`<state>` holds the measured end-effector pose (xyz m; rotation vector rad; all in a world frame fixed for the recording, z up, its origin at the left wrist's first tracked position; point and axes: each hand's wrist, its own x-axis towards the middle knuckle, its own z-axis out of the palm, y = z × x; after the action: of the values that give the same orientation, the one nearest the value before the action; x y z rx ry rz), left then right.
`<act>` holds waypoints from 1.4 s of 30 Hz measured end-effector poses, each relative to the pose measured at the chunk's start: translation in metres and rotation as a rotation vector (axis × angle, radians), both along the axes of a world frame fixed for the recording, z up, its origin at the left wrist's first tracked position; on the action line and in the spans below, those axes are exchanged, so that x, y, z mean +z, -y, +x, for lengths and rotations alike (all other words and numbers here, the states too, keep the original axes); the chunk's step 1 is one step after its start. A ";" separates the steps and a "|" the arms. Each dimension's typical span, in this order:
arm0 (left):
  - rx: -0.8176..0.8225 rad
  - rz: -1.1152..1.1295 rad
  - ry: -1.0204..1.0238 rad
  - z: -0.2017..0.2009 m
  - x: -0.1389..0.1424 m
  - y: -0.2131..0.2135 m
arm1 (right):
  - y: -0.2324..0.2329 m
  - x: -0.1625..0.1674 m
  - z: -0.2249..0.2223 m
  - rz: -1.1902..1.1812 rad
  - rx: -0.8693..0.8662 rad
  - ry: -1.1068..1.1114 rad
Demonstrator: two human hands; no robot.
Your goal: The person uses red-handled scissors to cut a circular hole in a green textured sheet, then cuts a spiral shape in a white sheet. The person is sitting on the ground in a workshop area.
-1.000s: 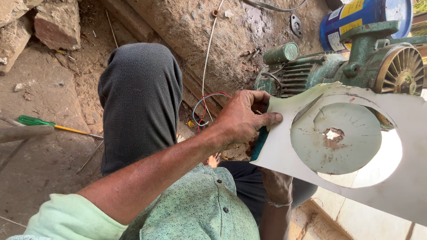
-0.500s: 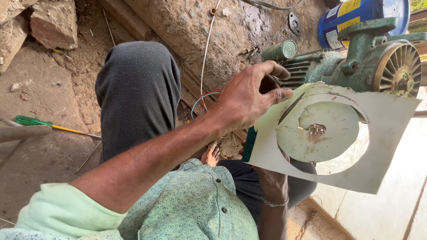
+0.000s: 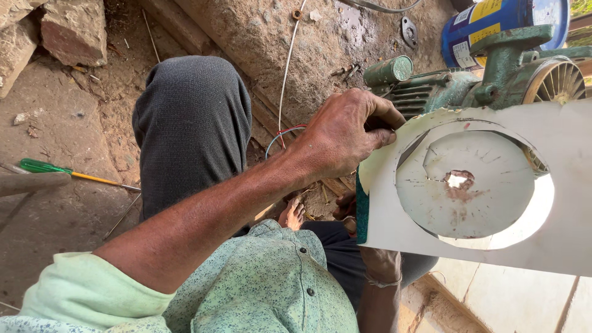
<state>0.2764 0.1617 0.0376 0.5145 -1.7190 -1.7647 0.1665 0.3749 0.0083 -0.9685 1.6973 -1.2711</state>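
Note:
I hold a white sheet [image 3: 493, 246] with a round disc [image 3: 468, 185] partly cut out of it; the disc has a small ragged hole at its middle. My left hand [image 3: 345, 132] is closed on the sheet's upper left edge, fingers curled over the cut line. What lies under the fingers is hidden. Only a few fingers of my right hand [image 3: 346, 209] show, at the sheet's lower left edge by its teal side; the forearm runs down below the sheet.
A green motor pump [image 3: 493, 80] with a finned wheel sits behind the sheet, a blue can [image 3: 487, 24] beyond it. A green-handled screwdriver [image 3: 68, 172] lies on the dirt floor at left. Bricks [image 3: 68, 31] lie top left. My knee [image 3: 191, 123] rises mid-frame.
The sheet has turned and swung out to the right, then come closer and more face-on to me. My left hand slid along its upper edge and stays closed there.

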 end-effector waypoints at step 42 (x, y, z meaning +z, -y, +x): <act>-0.095 0.264 0.032 0.001 -0.016 -0.018 | 0.006 0.001 0.000 -0.181 -0.007 0.129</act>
<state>0.2769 0.1796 0.0219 0.5834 -1.5622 -2.0772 0.1666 0.3693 0.0090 -0.9630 1.5081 -1.4793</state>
